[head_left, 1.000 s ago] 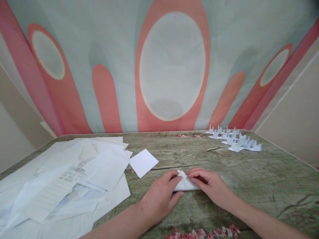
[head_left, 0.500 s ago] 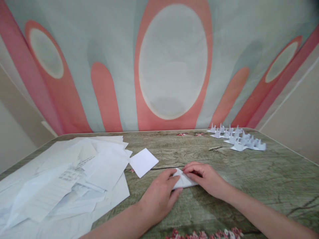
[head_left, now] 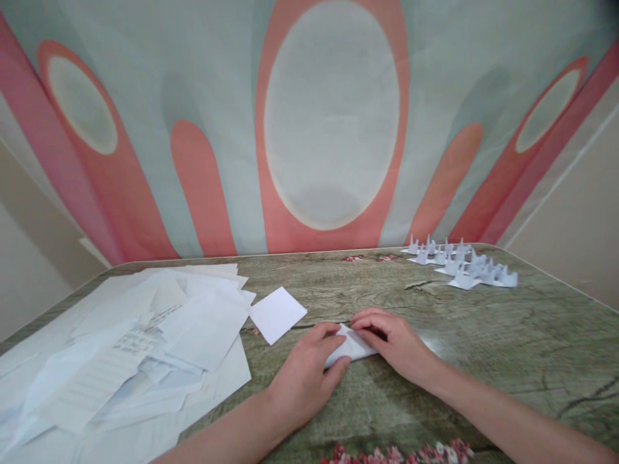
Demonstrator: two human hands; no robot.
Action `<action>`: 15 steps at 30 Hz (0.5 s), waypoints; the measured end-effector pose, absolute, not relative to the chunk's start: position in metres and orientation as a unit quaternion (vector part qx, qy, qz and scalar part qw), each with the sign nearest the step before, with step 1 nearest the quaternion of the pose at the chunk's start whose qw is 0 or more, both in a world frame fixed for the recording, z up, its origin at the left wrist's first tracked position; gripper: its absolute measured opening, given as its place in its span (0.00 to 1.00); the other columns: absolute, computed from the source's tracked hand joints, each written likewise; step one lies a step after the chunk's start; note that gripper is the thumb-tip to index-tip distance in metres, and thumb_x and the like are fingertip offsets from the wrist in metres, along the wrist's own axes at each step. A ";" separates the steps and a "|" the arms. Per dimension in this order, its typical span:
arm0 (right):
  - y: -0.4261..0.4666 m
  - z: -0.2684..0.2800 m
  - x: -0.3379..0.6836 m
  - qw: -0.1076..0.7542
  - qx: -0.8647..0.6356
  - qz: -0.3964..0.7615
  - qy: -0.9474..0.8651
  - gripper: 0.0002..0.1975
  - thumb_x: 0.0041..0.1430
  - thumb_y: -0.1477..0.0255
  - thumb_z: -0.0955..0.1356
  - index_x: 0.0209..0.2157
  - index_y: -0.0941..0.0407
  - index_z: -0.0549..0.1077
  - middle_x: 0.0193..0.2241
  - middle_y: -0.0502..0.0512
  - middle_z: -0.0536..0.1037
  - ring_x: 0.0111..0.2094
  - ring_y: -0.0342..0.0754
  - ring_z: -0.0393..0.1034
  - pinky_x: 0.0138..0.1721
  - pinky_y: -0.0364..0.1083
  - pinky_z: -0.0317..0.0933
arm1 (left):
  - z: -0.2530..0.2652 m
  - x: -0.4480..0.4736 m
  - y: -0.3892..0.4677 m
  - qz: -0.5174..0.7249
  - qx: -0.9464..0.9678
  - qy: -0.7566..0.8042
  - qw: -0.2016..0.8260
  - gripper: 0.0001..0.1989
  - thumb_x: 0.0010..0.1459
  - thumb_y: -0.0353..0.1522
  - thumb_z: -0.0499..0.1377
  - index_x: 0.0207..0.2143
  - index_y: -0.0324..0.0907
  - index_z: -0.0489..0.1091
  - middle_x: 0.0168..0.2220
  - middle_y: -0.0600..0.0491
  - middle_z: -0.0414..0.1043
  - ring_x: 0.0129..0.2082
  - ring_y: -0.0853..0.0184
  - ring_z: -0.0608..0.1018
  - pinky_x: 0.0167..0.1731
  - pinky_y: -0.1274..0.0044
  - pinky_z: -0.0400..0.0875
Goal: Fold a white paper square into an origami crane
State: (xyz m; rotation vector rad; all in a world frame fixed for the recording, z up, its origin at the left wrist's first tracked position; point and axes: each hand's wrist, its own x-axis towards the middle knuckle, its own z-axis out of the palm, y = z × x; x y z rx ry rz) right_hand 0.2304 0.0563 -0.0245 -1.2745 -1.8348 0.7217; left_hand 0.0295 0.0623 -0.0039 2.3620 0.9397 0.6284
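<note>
A folded white paper (head_left: 354,347) lies on the wood-patterned table between my two hands. My left hand (head_left: 312,367) grips its left end, with the thumb along the near edge and the fingers over the top. At the paper's upper right, the fingers of my right hand (head_left: 394,338) are pinched on it, thumb and fingertips close together. Parts of the paper are hidden under the fingers of both hands. Just beyond my left hand lies a square white sheet (head_left: 278,314), flat and turned cornerwise.
A big loose pile of white papers (head_left: 203,322), some printed, covers the table's left side. Several folded paper figures (head_left: 464,278) with upright points stand at the far right. A patterned backdrop (head_left: 333,238) rises behind the table (head_left: 483,335).
The paper and both hands have shifted slightly left. My left thumb and fingers have moved a little on the paper's left end. The view has tilted slightly.
</note>
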 end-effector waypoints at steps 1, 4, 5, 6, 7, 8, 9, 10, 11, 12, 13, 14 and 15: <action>0.056 -0.026 0.231 0.389 -0.500 0.283 -0.720 0.08 0.57 0.73 0.64 0.33 0.54 0.75 0.38 0.54 0.75 0.40 0.47 0.69 0.43 0.48 0.62 | -0.004 0.029 0.062 0.232 0.871 0.348 0.258 0.12 0.56 0.28 0.54 0.43 0.43 0.69 0.47 0.49 0.66 0.47 0.65 0.69 0.50 0.72 0.64; 0.054 -0.029 0.231 0.386 -0.503 0.282 -0.720 0.08 0.57 0.71 0.63 0.34 0.54 0.74 0.39 0.55 0.74 0.40 0.48 0.68 0.44 0.49 0.62 | -0.005 0.029 0.060 0.228 0.873 0.347 0.255 0.13 0.56 0.29 0.55 0.44 0.42 0.68 0.46 0.49 0.65 0.47 0.65 0.69 0.50 0.73 0.64; 0.054 -0.030 0.232 0.386 -0.503 0.281 -0.721 0.08 0.57 0.71 0.63 0.34 0.54 0.74 0.39 0.55 0.74 0.40 0.48 0.68 0.44 0.48 0.62 | -0.004 0.029 0.060 0.224 0.875 0.346 0.253 0.13 0.56 0.29 0.55 0.44 0.42 0.68 0.47 0.49 0.65 0.47 0.65 0.69 0.50 0.73 0.64; 0.054 -0.031 0.232 0.380 -0.502 0.283 -0.724 0.08 0.57 0.71 0.63 0.34 0.54 0.74 0.39 0.55 0.74 0.40 0.48 0.68 0.43 0.48 0.62 | -0.004 0.028 0.059 0.219 0.878 0.346 0.248 0.13 0.56 0.29 0.55 0.44 0.43 0.68 0.47 0.49 0.65 0.47 0.64 0.68 0.50 0.72 0.64; 0.054 -0.032 0.232 0.376 -0.500 0.283 -0.727 0.08 0.57 0.71 0.63 0.34 0.54 0.74 0.39 0.55 0.74 0.40 0.48 0.68 0.43 0.48 0.62 | -0.004 0.028 0.058 0.213 0.882 0.345 0.241 0.13 0.56 0.29 0.55 0.44 0.43 0.68 0.47 0.48 0.64 0.47 0.64 0.68 0.50 0.72 0.64; 0.055 -0.033 0.232 0.375 -0.498 0.280 -0.730 0.08 0.57 0.71 0.63 0.34 0.54 0.74 0.39 0.55 0.74 0.40 0.48 0.68 0.43 0.48 0.62 | -0.005 0.028 0.057 0.207 0.885 0.346 0.232 0.13 0.56 0.29 0.55 0.45 0.43 0.67 0.48 0.48 0.64 0.48 0.64 0.68 0.50 0.72 0.63; 0.055 -0.034 0.232 0.373 -0.494 0.278 -0.734 0.08 0.58 0.70 0.63 0.34 0.54 0.74 0.38 0.55 0.74 0.40 0.48 0.68 0.43 0.49 0.62 | -0.005 0.027 0.056 0.201 0.890 0.345 0.220 0.14 0.56 0.30 0.55 0.46 0.42 0.67 0.49 0.48 0.63 0.48 0.63 0.68 0.51 0.71 0.63; 0.055 -0.034 0.232 0.369 -0.494 0.278 -0.737 0.08 0.58 0.70 0.63 0.35 0.54 0.73 0.38 0.55 0.74 0.40 0.48 0.68 0.44 0.49 0.62 | -0.005 0.027 0.055 0.194 0.895 0.343 0.208 0.14 0.56 0.30 0.55 0.46 0.42 0.66 0.49 0.47 0.63 0.49 0.63 0.67 0.51 0.71 0.63; 0.056 -0.035 0.232 0.367 -0.494 0.277 -0.738 0.09 0.58 0.69 0.63 0.35 0.54 0.73 0.38 0.55 0.74 0.40 0.49 0.68 0.44 0.49 0.62 | -0.005 0.027 0.054 0.187 0.901 0.340 0.195 0.14 0.56 0.30 0.54 0.46 0.42 0.66 0.50 0.47 0.63 0.49 0.62 0.67 0.51 0.70 0.63; 0.056 -0.035 0.231 0.364 -0.494 0.278 -0.739 0.09 0.58 0.69 0.62 0.35 0.54 0.73 0.37 0.55 0.74 0.40 0.49 0.68 0.44 0.49 0.62 | -0.005 0.027 0.053 0.178 0.906 0.336 0.183 0.14 0.57 0.30 0.54 0.46 0.41 0.66 0.50 0.47 0.63 0.50 0.62 0.67 0.51 0.70 0.63; 0.056 -0.035 0.231 0.360 -0.494 0.280 -0.740 0.09 0.58 0.68 0.62 0.35 0.53 0.73 0.37 0.55 0.74 0.40 0.49 0.68 0.44 0.50 0.62 | -0.005 0.027 0.053 0.171 0.911 0.333 0.173 0.14 0.57 0.30 0.54 0.46 0.41 0.66 0.50 0.47 0.64 0.50 0.62 0.67 0.51 0.69 0.63; 0.055 -0.034 0.230 0.357 -0.495 0.281 -0.740 0.09 0.59 0.68 0.62 0.35 0.53 0.73 0.37 0.56 0.74 0.40 0.49 0.68 0.44 0.50 0.62 | -0.005 0.027 0.052 0.165 0.915 0.330 0.164 0.13 0.57 0.31 0.53 0.46 0.41 0.65 0.50 0.47 0.64 0.49 0.62 0.67 0.51 0.69 0.63; 0.054 -0.034 0.230 0.355 -0.496 0.281 -0.741 0.10 0.59 0.67 0.62 0.36 0.53 0.73 0.38 0.56 0.74 0.41 0.50 0.68 0.44 0.50 0.62 | -0.004 0.026 0.052 0.161 0.917 0.329 0.159 0.14 0.58 0.31 0.53 0.47 0.41 0.65 0.49 0.47 0.64 0.49 0.62 0.67 0.51 0.69 0.63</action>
